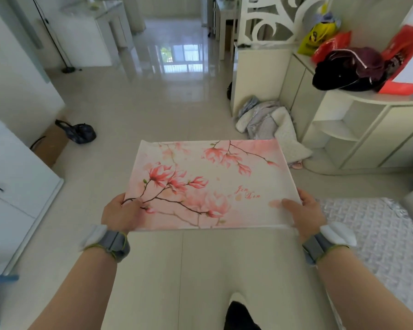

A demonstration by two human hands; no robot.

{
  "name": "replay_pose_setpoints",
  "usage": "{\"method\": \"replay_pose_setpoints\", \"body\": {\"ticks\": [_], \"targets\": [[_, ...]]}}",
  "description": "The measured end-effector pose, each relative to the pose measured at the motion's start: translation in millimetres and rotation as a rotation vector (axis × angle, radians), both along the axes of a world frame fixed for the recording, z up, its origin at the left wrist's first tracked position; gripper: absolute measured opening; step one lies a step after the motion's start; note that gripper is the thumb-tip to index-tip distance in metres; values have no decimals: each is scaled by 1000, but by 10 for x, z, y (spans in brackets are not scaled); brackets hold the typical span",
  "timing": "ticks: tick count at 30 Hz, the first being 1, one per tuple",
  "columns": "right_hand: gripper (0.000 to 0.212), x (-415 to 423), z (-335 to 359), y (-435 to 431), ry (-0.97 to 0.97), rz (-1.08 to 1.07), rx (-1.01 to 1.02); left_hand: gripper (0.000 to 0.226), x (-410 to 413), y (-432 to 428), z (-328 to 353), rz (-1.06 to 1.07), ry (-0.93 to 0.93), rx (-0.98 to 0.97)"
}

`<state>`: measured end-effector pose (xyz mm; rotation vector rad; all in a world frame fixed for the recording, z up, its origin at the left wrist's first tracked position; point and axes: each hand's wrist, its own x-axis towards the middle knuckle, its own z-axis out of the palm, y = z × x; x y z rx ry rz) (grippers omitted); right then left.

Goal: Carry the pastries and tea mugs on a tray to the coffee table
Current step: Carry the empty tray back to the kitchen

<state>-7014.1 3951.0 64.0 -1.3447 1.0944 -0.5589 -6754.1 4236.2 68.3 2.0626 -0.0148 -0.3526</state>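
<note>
A flat rectangular tray [210, 184] printed with pink magnolia blossoms is held level in front of me above the tiled floor. Nothing lies on its surface. My left hand [122, 214] grips its near left corner, thumb on top. My right hand [304, 211] grips its near right corner, thumb resting on the tray's face. Both wrists wear grey bands. No pastries, mugs or coffee table are in view.
A white cabinet [12, 186] stands at the left, with a black bag [80, 133] on the floor beyond it. A cream shelf unit [358, 129] at the right carries bags and clothes; a blanket pile [270, 125] lies at its foot. A silver mat [377, 236] covers the floor at my right.
</note>
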Motion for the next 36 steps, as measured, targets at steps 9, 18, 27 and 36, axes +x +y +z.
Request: {"method": "replay_pose_setpoints", "body": {"ticks": [9, 18, 27, 36], "targets": [[29, 1384, 129, -1490, -7, 90, 9, 15, 1151, -1279, -18, 102, 31, -58], [28, 3202, -62, -2505, 12, 48, -16, 24, 2995, -2314, -166, 97, 31, -48], [33, 4653, -86, -3765, 17, -49, -14, 25, 4814, -3838, -12, -21, -36, 45], [34, 5728, -145, -5451, 10, -53, -41, 20, 5863, -5526, -178, -36, -13, 7]]}}
